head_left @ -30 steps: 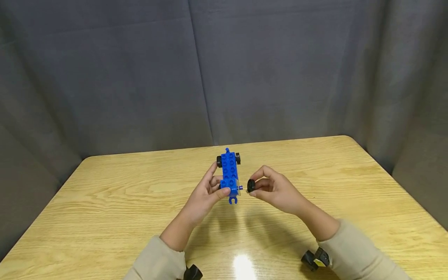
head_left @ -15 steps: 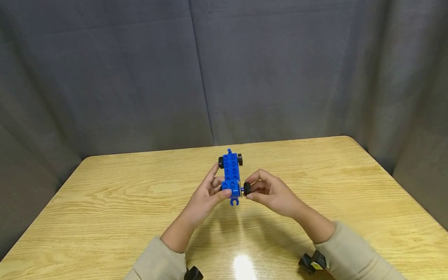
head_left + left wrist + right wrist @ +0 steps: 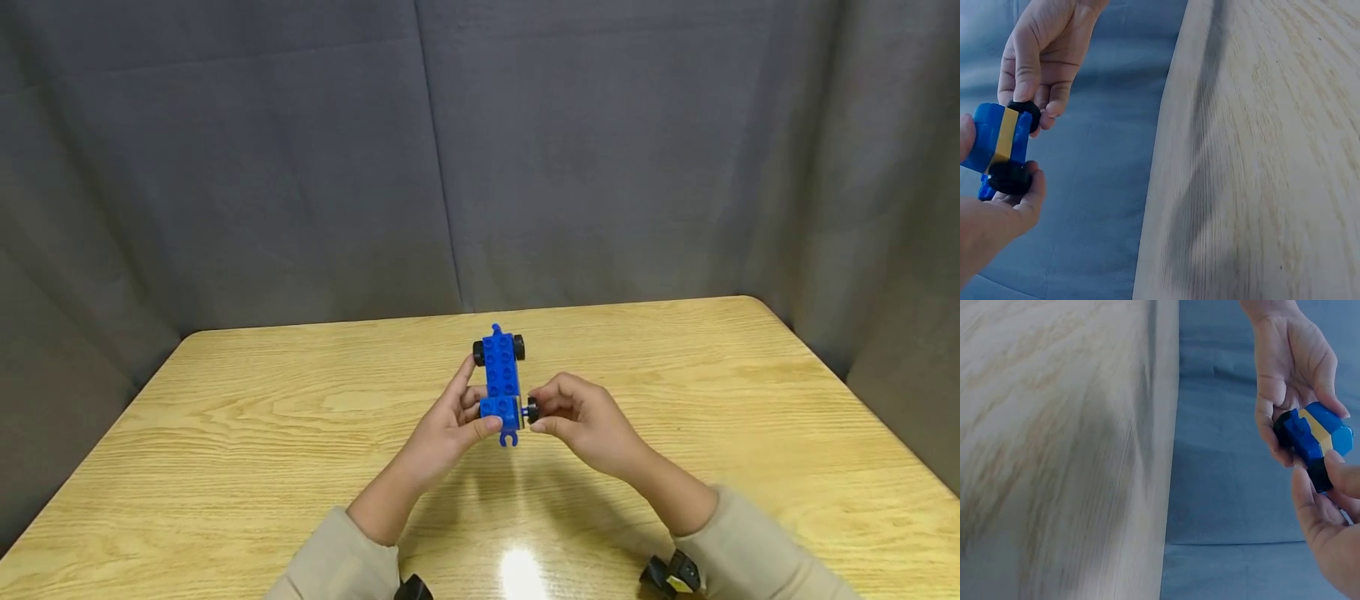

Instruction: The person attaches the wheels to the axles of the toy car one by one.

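My left hand [image 3: 442,435] grips a blue studded toy car base [image 3: 501,365] above the table, thumb on its near end and fingers underneath. A small hook juts from the far end, a claw-shaped hitch [image 3: 509,439] from the near one. Two black wheels flank the far end. At the near right corner my right hand [image 3: 594,423] pinches a black wheel [image 3: 533,410] at the tip of a short blue axle, with a small gap between wheel and body. In the left wrist view a yellow band [image 3: 1005,132] crosses the car, and another black wheel [image 3: 1010,179] touches my left fingers.
Below the hands spreads a light wooden table [image 3: 262,433], with a grey curtain [image 3: 300,167] behind it. Black wrist-worn devices [image 3: 670,575] show by the sleeves at the bottom of the head view.
My right hand has brought the wheel leftward from beside the axle onto its tip. The car has shifted slightly right and nearer in my left hand's grip.
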A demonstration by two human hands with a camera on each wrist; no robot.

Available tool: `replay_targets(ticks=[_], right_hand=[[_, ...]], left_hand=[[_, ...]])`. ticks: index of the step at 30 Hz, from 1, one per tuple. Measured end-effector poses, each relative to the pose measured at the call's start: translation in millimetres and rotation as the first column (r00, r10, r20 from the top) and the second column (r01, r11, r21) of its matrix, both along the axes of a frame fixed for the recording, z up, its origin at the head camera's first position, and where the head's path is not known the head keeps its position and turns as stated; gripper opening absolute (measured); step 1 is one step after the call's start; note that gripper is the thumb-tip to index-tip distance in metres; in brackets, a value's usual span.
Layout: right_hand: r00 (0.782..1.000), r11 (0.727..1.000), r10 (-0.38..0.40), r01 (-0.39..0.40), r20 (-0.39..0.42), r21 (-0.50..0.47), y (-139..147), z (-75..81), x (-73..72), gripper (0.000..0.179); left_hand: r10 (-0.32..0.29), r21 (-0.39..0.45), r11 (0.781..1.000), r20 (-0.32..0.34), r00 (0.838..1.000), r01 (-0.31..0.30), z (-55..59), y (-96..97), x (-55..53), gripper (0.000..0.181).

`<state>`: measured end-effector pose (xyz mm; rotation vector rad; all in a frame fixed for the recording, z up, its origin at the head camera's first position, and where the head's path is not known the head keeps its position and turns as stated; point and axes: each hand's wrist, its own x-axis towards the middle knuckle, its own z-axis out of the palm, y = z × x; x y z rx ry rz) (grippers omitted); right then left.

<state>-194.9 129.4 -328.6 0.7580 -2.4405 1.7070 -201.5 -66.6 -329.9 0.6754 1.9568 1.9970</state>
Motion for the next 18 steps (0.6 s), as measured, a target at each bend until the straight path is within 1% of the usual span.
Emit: replay_targets(ticks=[7,10,13,18], right_hand=[[0.998,0.998,-0.056,0.057,-0.018,0.019,-1.3,-4.5,1.4,0.017],[0.997,0.998,-0.068,0.068,-0.020,0.017,-1.6,-6.0,1.8,0.017],[0.996,0.996,-0.089,0.089,-0.005,0.009,-2.5,-5.3,2.2,0.017],[0.996,0.996,-0.087,0.088,0.009,-0.006,-2.7,-2.7,1.9,0.017]], left_hand=[[0.048,-0.053,0.997,0.013,0.999,-0.047,-1.5,5.0,1.3,0.078],[0.050,-0.058,0.997,0.007,0.999,-0.049,-2.2,6.2,1.2,0.078],[0.050,-0.070,0.996,-0.004,0.999,-0.050,-2.5,6.0,1.0,0.078],[0.050,-0.057,0.997,-0.011,0.999,-0.051,-1.8,5.6,0.9,0.080]])
